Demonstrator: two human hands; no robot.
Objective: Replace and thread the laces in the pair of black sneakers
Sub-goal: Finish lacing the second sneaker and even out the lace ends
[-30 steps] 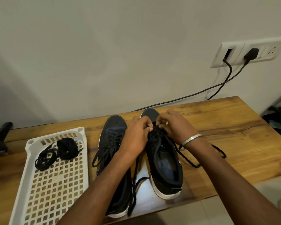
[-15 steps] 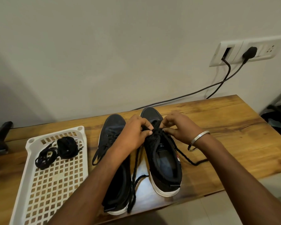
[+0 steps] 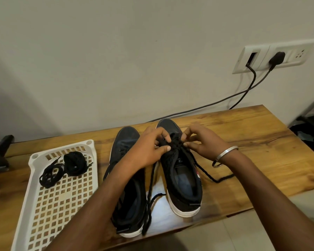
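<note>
A: What's on the far left?
B: A white tray [image 3: 34, 211] on the wooden surface [image 3: 261, 142], holding two bundles of black laces [image 3: 62, 168].
A: And next to it?
B: The left sneaker [image 3: 127, 178], then the right sneaker [image 3: 181, 174], side by side, toes toward the wall.
A: The hands?
B: The left hand [image 3: 149, 149] and right hand [image 3: 203, 142] meet over the right sneaker's eyelets, fingers [image 3: 166, 148] pinched on its black lace [image 3: 208, 173], whose ends trail off both sides.

The head view looks forward and down, close over the wooden table [image 3: 261, 142].
</note>
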